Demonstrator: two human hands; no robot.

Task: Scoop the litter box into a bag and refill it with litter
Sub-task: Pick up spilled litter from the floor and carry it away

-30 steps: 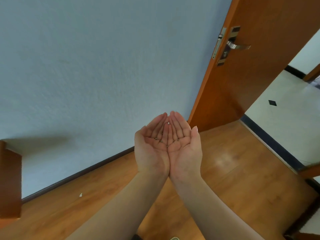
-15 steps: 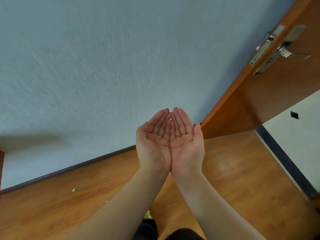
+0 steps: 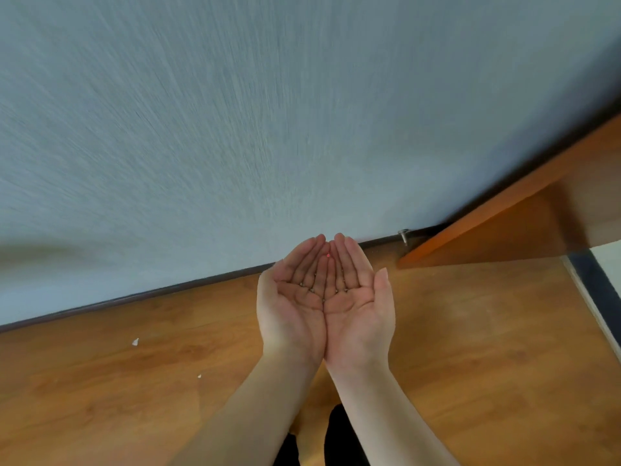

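- Left hand (image 3: 292, 311) and right hand (image 3: 358, 307) palms up, edges touching, fingers relaxed, cupped, holding nothing.
- Below: orange-brown wooden plank floor (image 3: 134, 398); pale blue-grey textured wall (image 3: 235, 129) behind.

no readable text, labels, brands or numbers anywhere in view

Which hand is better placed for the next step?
Neither, as far as I can tell: left hand and right hand are cupped edge to edge, palms up, level, with small grains across both. No task gear is in view to favour a side.
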